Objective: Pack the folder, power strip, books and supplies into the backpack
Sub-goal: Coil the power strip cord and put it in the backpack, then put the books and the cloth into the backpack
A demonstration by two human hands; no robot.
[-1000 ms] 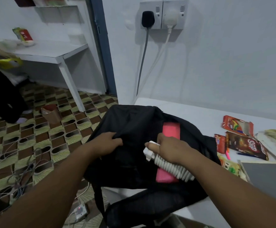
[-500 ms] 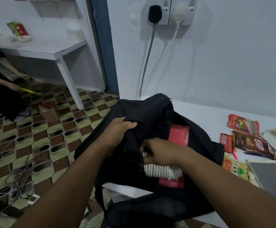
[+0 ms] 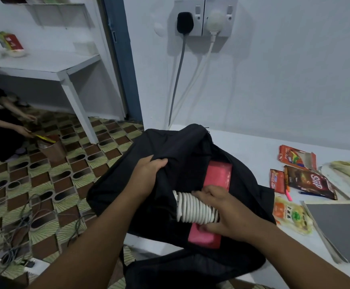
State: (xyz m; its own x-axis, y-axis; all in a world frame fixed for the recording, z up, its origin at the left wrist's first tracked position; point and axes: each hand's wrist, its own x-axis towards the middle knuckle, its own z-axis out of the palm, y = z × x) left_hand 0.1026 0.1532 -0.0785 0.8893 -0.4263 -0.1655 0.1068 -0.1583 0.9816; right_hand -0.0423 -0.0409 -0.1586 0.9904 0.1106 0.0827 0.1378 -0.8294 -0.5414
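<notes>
A black backpack (image 3: 182, 155) lies open on the white table's left end. My left hand (image 3: 149, 174) grips the bag's upper flap and holds it up. My right hand (image 3: 220, 213) grips the white power strip (image 3: 192, 209), wound in its cord, at the bag's mouth. Its left end sits under the raised flap. A pink folder (image 3: 217, 176) lies inside the bag beneath the strip, and my right hand hides part of it. On the table's right lies a grey book (image 3: 345, 230).
Snack packets (image 3: 311, 182) and pens (image 3: 288, 195) lie on the white table (image 3: 253, 147) to the right of the bag. Two plugs sit in the wall sockets (image 3: 203, 17) above. A person crouches at far left beside a bin (image 3: 51, 149). Loose cables (image 3: 13, 226) cover the patterned floor.
My left hand has lifted the backpack's flap higher. My right hand has pushed the power strip further left into the bag's mouth, over the pink folder.
</notes>
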